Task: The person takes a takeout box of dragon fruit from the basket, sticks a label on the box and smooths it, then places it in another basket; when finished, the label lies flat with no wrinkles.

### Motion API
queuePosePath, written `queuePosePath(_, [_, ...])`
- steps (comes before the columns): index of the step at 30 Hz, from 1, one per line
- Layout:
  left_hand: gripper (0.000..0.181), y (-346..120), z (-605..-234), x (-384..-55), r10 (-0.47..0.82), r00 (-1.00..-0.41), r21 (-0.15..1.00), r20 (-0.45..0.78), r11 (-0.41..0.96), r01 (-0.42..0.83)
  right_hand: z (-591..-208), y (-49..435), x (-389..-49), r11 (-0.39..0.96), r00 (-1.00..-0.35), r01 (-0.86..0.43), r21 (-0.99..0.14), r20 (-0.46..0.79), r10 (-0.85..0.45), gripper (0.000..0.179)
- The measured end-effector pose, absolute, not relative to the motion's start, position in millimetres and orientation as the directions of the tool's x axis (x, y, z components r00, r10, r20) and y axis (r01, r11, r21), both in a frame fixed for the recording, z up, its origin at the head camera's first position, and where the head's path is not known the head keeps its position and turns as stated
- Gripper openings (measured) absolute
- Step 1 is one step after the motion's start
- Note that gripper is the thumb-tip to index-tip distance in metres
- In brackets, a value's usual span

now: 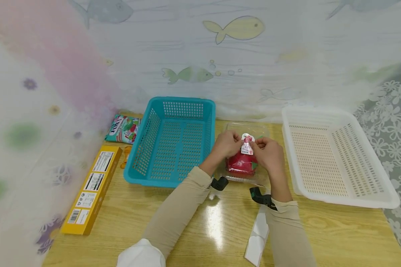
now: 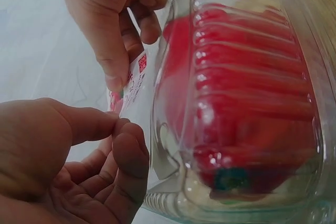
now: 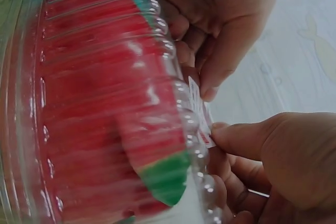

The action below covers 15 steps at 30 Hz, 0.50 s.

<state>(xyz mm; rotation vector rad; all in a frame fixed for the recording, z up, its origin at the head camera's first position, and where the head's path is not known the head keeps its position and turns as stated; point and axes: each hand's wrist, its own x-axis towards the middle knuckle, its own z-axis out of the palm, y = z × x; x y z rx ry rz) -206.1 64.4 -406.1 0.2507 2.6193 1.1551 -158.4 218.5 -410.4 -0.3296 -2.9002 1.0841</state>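
Observation:
A clear plastic clamshell box [image 1: 261,175] lies closed on the table, with a red thing with green parts [image 1: 240,163] inside, possibly a dragon fruit. Above its lid, both hands pinch a small white and pink label sticker [image 1: 247,144] from either side. My left hand [image 1: 228,144] grips its left edge between thumb and forefinger; my right hand [image 1: 270,154] pinches the right edge. In the left wrist view the label [image 2: 137,74] stands tilted beside the lid. From the right wrist, the label [image 3: 199,111] appears close against the ridged box [image 3: 178,103]; whether they touch I cannot tell.
A teal basket [image 1: 212,122] stands left of the box, a white basket [image 1: 292,163] on its right. Farther left lie a Fox's candy bag [image 1: 123,129], an orange plastic item [image 1: 126,156] and a long yellow box [image 1: 90,191]. A white strip [image 1: 256,239] lies near the right forearm.

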Motion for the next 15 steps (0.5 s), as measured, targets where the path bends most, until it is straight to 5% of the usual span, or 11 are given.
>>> queuePosePath(15, [0.021,70.1,-408.9,-207.1,0.239,-0.955,0.644,-0.176,0.762,0.071,-409.2,215.8,-160.2,0.758,-0.969,0.235,-0.609,-0.089,0.229,0.039])
